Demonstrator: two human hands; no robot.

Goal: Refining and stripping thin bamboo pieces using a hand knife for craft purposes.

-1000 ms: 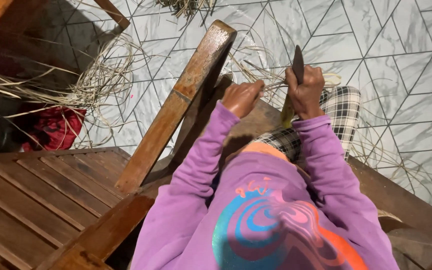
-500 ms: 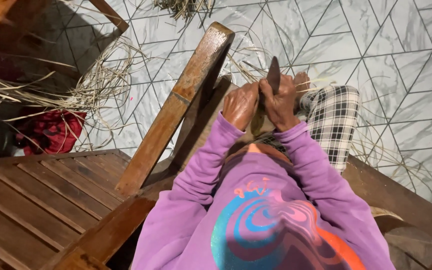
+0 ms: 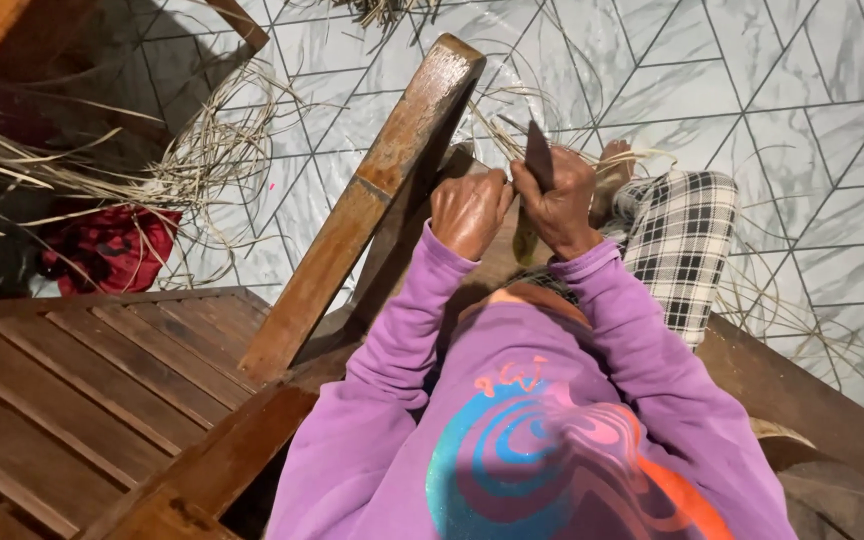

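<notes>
A: Steel, dark: the knife stands blade-up, the right hand clenched round its handle; the left hand, just beside, pinches a pale strip running down between both.

B: How will the strip handle?

A: Light, springy, probably splintery; best held near the blade.

B: Room?

A: The wood plank crowds the left hand; tiled floor beyond lies open, fibres scattered leftward.

The soft purple sweater has blue, pink and orange swirls. The cloth on the knee is black-and-white checked. The tiled floor is white with dark lines. The crumpled cloth is red.
</notes>
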